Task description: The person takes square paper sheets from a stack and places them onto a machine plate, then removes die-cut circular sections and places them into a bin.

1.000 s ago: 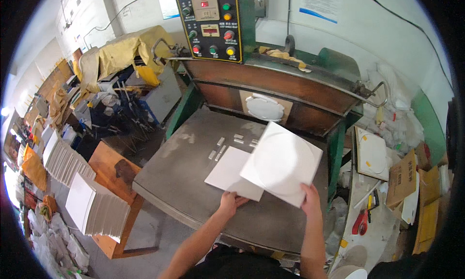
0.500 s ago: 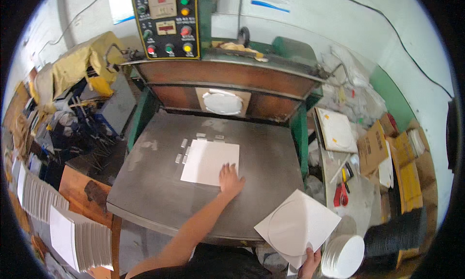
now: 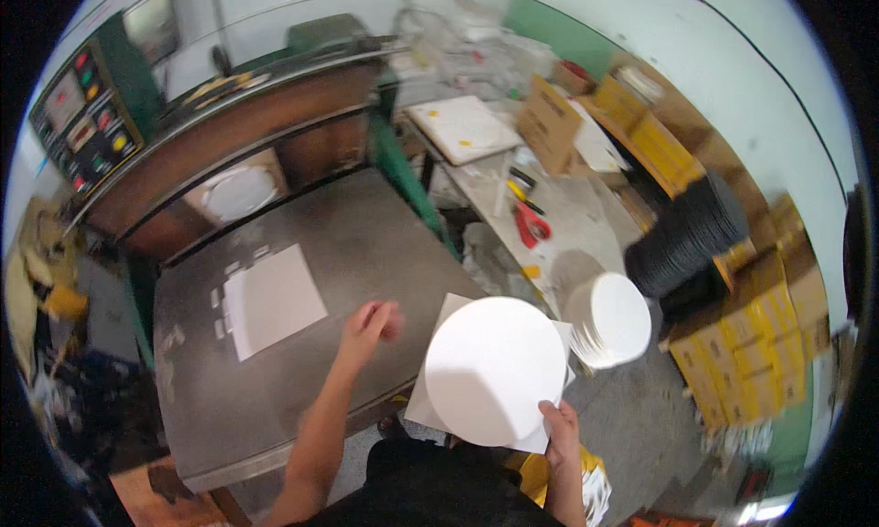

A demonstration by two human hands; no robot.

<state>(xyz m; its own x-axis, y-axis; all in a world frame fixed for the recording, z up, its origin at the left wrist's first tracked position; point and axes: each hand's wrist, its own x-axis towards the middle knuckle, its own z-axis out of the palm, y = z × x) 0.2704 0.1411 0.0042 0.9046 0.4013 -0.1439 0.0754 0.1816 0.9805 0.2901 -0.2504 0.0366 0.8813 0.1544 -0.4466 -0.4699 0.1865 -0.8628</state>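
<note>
In front of me my right hand (image 3: 561,428) grips a white square sheet of board (image 3: 421,406) near its lower right corner. A large white round disc (image 3: 496,369) lies over that board, and my right thumb presses on the disc's edge. My left hand (image 3: 368,333) hangs above the metal table, just left of the held board. Its fingers are loosely curled and partly blurred, with nothing seen in them. Another pale square sheet (image 3: 277,302) lies flat on the dark press table (image 3: 366,243), against small metal stop blocks (image 3: 218,298).
The press's raised brown plate (image 3: 320,147) carries a round white-filled die (image 3: 240,194). A stack of white discs (image 3: 621,318) stands at right, by a dark ribbed stack (image 3: 687,234). Red-handled scissors (image 3: 531,225) lie on the side bench (image 3: 586,216). Yellow-taped cartons (image 3: 751,344) line the wall.
My view has swung right. My left hand has lifted off the sheet on the press table and come toward the held board. The round disc now sits shifted over its square board.
</note>
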